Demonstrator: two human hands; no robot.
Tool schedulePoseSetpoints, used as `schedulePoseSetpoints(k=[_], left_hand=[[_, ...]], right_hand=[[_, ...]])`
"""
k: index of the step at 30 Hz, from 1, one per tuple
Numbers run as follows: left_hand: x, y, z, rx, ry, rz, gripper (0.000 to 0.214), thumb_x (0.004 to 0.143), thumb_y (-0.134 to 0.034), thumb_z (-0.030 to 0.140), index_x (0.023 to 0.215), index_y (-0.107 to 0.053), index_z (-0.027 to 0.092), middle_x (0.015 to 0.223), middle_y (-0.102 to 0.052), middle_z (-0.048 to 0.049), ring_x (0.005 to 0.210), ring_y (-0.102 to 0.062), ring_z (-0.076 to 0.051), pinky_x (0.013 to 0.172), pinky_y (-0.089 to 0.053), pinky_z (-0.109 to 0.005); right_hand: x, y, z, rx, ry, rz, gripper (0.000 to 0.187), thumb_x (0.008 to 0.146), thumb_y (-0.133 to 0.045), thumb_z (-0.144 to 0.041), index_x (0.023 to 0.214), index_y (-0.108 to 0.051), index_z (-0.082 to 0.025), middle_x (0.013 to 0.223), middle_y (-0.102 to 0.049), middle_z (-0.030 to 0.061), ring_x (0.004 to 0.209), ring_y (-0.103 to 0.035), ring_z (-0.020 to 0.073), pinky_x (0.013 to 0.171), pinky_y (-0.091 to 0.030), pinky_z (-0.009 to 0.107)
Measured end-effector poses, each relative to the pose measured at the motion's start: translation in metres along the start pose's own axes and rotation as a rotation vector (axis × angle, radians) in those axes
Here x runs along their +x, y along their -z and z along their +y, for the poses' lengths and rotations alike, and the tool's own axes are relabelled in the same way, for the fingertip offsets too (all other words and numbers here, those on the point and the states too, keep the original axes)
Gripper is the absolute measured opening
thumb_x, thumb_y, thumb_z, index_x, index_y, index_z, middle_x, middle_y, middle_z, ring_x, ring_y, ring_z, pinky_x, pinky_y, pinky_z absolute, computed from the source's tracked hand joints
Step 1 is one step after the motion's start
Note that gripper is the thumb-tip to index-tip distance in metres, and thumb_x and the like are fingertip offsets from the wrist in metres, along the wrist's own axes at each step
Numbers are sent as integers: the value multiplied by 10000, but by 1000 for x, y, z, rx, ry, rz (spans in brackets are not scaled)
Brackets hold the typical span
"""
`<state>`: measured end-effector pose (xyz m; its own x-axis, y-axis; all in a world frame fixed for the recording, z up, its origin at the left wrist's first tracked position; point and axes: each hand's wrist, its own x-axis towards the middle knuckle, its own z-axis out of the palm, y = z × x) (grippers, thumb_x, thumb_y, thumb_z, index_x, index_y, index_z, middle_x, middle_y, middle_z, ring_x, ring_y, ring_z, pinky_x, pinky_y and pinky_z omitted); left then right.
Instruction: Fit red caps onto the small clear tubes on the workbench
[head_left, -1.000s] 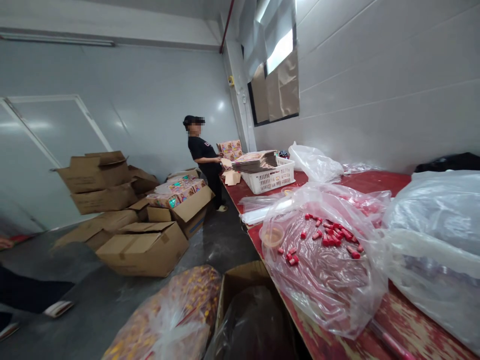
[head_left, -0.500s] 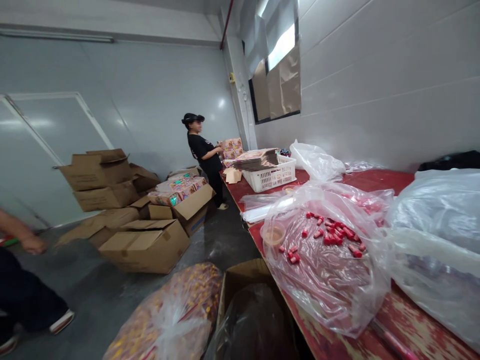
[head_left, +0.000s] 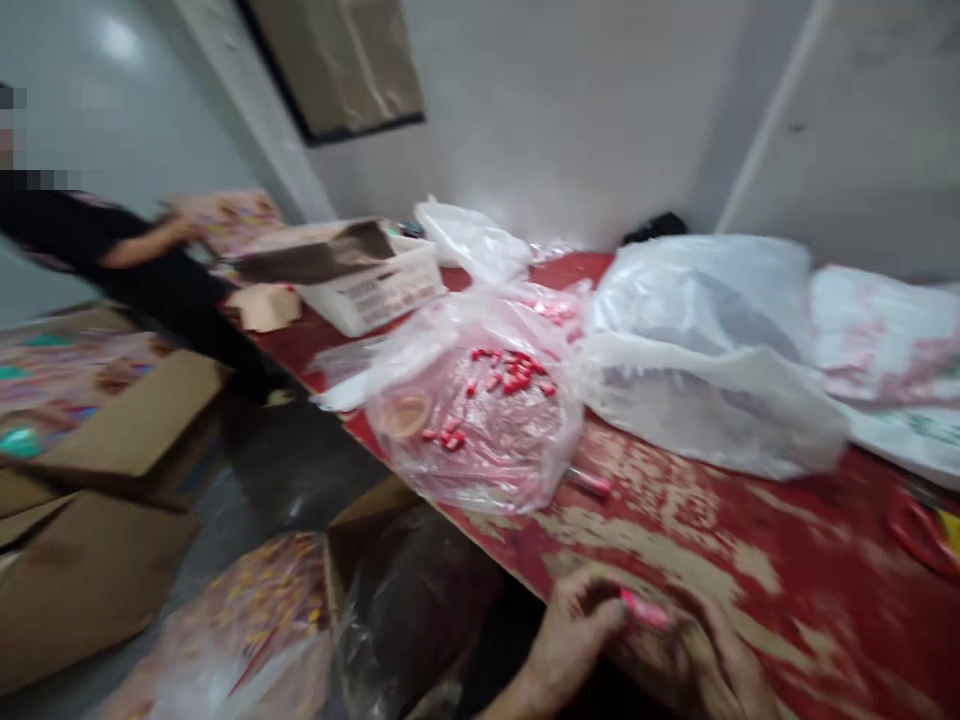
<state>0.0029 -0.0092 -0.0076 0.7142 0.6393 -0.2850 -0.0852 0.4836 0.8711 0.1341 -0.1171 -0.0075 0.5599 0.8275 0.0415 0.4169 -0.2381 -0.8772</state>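
Near the table's front edge, my left hand (head_left: 574, 625) has its thumb and fingers closed on the left end of a small pink tube (head_left: 643, 608). My right hand (head_left: 709, 650) curls around the other end, its fingers partly blurred. Beyond my hands, a clear plastic bag (head_left: 517, 480) lies spread on the red table (head_left: 675, 560). Several small red-capped pieces (head_left: 517, 378) lie scattered and heaped on it. A round tan cup or lid (head_left: 405, 413) shows through its left side. A pink-ended stick (head_left: 592, 483) lies at the bag's near right edge.
Large white plastic bags (head_left: 712, 400) stand along the wall side. Red-handled scissors (head_left: 922, 530) seem to lie at the right edge. A white crate (head_left: 375, 295) holds stacked cardboard. A co-worker in black (head_left: 97, 240) stands far left. Cartons (head_left: 90, 570) and a filled bag (head_left: 255, 610) crowd the floor.
The view has swung right and down toward the table. Both my hands and the pink tube have come into view. The second person at the left has left the picture.
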Motion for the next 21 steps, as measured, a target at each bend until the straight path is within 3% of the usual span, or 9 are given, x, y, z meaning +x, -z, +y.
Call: schedulePoseSetpoints(k=[2,5,7,9,12,14,18,21], left_hand=[[1,1,4,52,12,-28,265,740,-695,372,906,-681,166,787,-683,-24,659,-602,-143,617,-483,-243],[5,3,7,77,33,-30,273,755,-689,363,925,-660,152,750,-678,-15,611,-592,-122,620,-490,-236],[8,4,6,74,49,-25,292,751,-694,363,939,-645,145,732,-676,-13,599,-597,-123,619,-498,-238],[9,3,4,82,48,-22,290,759,-688,356,955,-638,148,731,-674,-10,600,-600,-120,628,-504,-237],[10,0,4,116,24,-32,258,767,-683,329,958,-648,160,753,-672,-2,618,-604,-109,649,-506,-223],[12,0,5,140,27,-35,244,769,-681,321,952,-660,162,753,-673,-2,617,-605,-106,641,-507,-214],[15,0,5,161,82,-34,238,777,-673,320,957,-670,164,715,-676,-4,607,-610,-110,615,-509,-204],[17,0,2,156,86,-32,239,775,-677,317,965,-670,171,763,-682,-9,620,-620,-110,630,-516,-207]], right_hand=[[-6,3,-3,77,-57,-78,319,902,-440,-490,953,-642,-249,934,-682,37,863,-654,211,729,-550,278],[-4,4,-7,42,25,-35,230,872,-509,-374,1037,-607,-246,1063,-624,47,1003,-595,198,857,-496,277],[-1,4,-7,32,48,14,286,840,-548,-350,1099,-570,-232,1123,-579,62,1056,-558,201,894,-472,289],[0,5,-5,63,-13,37,341,856,-525,-377,1154,-535,-210,1101,-581,71,1015,-570,200,859,-480,294],[2,8,-3,141,-114,-51,304,924,-422,-402,1079,-583,-195,920,-632,51,860,-611,187,769,-492,285],[3,9,-2,165,-59,-104,247,925,-447,-367,1020,-611,-208,909,-628,44,876,-604,184,786,-479,282],[4,11,3,106,134,-56,243,865,-535,-242,1107,-565,-240,1097,-546,55,1050,-530,186,890,-435,288],[5,10,8,115,45,-40,283,859,-552,-291,1135,-536,-227,1109,-541,69,1030,-540,195,851,-456,296]])
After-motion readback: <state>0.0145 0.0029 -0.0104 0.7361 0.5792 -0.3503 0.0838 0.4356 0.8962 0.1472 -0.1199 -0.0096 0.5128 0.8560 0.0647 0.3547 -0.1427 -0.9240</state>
